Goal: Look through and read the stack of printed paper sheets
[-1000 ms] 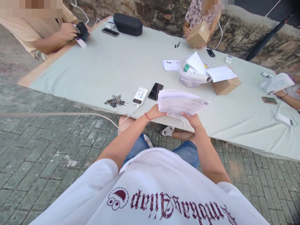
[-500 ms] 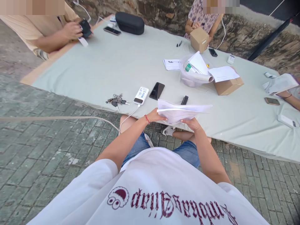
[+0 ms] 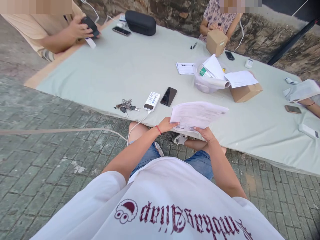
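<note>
Both of my hands hold a stack of printed white papers (image 3: 198, 114) over the near edge of the cloth-covered table (image 3: 130, 70). My left hand (image 3: 166, 125) grips the stack's left corner and my right hand (image 3: 205, 133) grips its near edge. The sheets are tilted up so their printed face shows. Just left of the papers on the table lie a black phone (image 3: 168, 96), a white power bank (image 3: 151, 101) with a cable, and a bunch of keys (image 3: 126, 105).
A clear bag with papers (image 3: 209, 77) and a cardboard box (image 3: 246, 91) sit beyond the stack. One person at the far left handles a black device (image 3: 90, 26); another at the back holds a small box (image 3: 216, 42). A third person's arm (image 3: 311, 106) lies at right. Brick paving surrounds the table.
The paper stack dipped flat and edge-on half a second ago, then tilted back up to show its face. The person at the back turned the small box upright on the table.
</note>
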The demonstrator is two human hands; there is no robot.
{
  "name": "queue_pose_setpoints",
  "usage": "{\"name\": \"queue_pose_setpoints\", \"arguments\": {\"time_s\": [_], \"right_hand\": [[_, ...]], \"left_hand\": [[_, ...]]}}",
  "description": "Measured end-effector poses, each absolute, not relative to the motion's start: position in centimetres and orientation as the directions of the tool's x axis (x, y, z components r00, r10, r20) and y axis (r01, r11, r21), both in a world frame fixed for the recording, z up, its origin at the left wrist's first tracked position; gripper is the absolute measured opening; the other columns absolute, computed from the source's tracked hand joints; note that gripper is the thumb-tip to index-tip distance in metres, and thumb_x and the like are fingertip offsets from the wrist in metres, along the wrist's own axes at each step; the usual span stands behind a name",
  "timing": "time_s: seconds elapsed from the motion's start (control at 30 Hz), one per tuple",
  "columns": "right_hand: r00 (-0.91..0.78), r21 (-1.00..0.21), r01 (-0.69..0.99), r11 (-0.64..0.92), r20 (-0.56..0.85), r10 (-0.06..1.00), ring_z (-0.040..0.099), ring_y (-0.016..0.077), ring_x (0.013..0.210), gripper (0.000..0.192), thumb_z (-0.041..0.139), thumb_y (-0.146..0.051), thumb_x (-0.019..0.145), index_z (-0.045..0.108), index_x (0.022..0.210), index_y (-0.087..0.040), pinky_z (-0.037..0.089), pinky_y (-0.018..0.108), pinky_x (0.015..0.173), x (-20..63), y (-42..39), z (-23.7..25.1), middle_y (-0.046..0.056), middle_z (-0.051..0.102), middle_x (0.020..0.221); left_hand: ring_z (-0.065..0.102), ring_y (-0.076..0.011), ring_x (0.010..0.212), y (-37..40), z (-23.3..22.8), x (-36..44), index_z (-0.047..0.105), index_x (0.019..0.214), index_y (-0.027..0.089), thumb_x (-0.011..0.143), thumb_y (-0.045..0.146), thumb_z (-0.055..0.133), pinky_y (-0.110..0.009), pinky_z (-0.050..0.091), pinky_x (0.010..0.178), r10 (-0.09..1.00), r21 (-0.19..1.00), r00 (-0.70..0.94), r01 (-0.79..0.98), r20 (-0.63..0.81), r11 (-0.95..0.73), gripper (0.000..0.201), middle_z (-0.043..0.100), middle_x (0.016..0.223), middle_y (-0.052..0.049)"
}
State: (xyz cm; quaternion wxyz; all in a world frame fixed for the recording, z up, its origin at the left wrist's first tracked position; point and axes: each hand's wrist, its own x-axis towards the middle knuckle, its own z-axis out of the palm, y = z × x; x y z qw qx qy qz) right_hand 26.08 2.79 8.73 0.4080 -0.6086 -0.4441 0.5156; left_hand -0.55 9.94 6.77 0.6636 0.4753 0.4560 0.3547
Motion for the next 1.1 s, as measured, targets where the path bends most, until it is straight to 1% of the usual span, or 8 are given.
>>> {"name": "queue_pose_setpoints", "arguments": {"time_s": [0.1,0.27,0.43,0.57,0.67,0.77,0.9,1.1], "right_hand": [[0.053,-0.940,0.066,-0.336,-0.333,0.942,0.069,0.0326,0.110,0.053,0.081,-0.052,0.071,0.071,0.113,-0.022,0.055,0.053,0.098,26.1,2.2,8.3,0.010,0.074,0.117],[0.107,-0.918,0.051,-0.392,-0.386,0.916,0.071,0.0293,0.104,0.058,0.070,-0.061,0.079,0.067,0.120,-0.020,0.058,0.050,0.091,25.9,-0.5,6.6,0.009,0.074,0.117],[0.142,-0.897,0.051,-0.439,-0.428,0.892,0.070,0.0276,0.103,0.055,0.061,-0.062,0.083,0.065,0.121,-0.023,0.059,0.047,0.090,26.2,-3.4,5.1,0.007,0.074,0.114],[0.182,-0.879,0.105,-0.465,-0.443,0.878,0.070,0.0270,0.096,0.047,0.059,-0.062,0.084,0.067,0.111,-0.025,0.060,0.047,0.088,26.6,-4.8,4.3,0.006,0.075,0.105],[0.208,-0.863,0.140,-0.486,-0.454,0.866,0.070,0.0264,0.084,0.044,0.054,-0.065,0.085,0.066,0.103,-0.026,0.061,0.046,0.079,26.4,-5.3,4.1,0.006,0.075,0.094],[0.210,-0.866,0.161,-0.473,-0.438,0.874,0.066,0.0248,0.072,0.043,0.051,-0.067,0.087,0.063,0.093,-0.027,0.060,0.044,0.071,26.1,-5.6,4.2,0.005,0.072,0.082],[0.177,-0.880,0.220,-0.421,-0.388,0.905,0.060,0.0224,0.062,0.043,0.048,-0.069,0.088,0.060,0.088,-0.027,0.055,0.040,0.064,26.2,-6.1,4.6,0.003,0.067,0.073],[0.083,-0.852,0.463,-0.244,-0.232,0.969,0.059,0.0237,0.072,0.042,0.038,-0.062,0.097,0.060,0.095,-0.025,0.052,0.040,0.072,26.9,-7.1,5.5,0.005,0.066,0.081]], "left_hand": [[0.069,-0.0397,0.106,9.1,5.4,-0.2,0.079,0.085,0.013,0.060,0.031,0.090,-0.054,0.050,0.102,0.871,0.922,0.314,0.042,-0.378,0.385,0.033,0.078,0.091,-0.011],[0.066,-0.0378,0.116,5.5,3.4,1.2,0.077,0.105,0.015,0.056,0.023,0.092,-0.056,0.047,0.107,0.785,0.760,0.410,-0.272,-0.464,0.591,0.052,0.075,0.116,-0.015],[0.066,-0.0416,0.116,2.3,1.2,1.8,0.076,0.104,0.011,0.057,0.014,0.090,-0.061,0.047,0.106,0.603,0.527,0.498,-0.302,-0.623,0.794,0.049,0.073,0.116,-0.020],[0.066,-0.0390,0.117,1.3,-0.2,2.2,0.074,0.106,0.012,0.061,0.014,0.086,-0.058,0.047,0.108,0.576,0.443,0.466,-0.371,-0.671,0.816,0.046,0.072,0.120,-0.019],[0.066,-0.0372,0.118,1.1,-0.8,2.5,0.072,0.108,0.012,0.068,0.024,0.085,-0.056,0.048,0.107,0.581,0.421,0.448,-0.410,-0.680,0.809,0.044,0.072,0.121,-0.020],[0.067,-0.0353,0.117,1.1,-1.2,2.6,0.069,0.111,0.012,0.075,0.040,0.081,-0.054,0.050,0.106,0.615,0.452,0.349,-0.446,-0.707,0.773,0.047,0.072,0.120,-0.020],[0.066,-0.0302,0.118,1.0,-1.5,2.6,0.065,0.112,0.016,0.079,0.046,0.077,-0.049,0.049,0.107,0.754,0.637,0.073,-0.486,-0.653,0.599,0.046,0.072,0.122,-0.015],[0.066,-0.0266,0.116,0.7,-1.4,2.5,0.062,0.107,0.019,0.088,0.055,0.063,-0.047,0.049,0.105,0.846,0.842,-0.197,-0.347,-0.495,0.412,0.041,0.071,0.123,-0.013]]}}
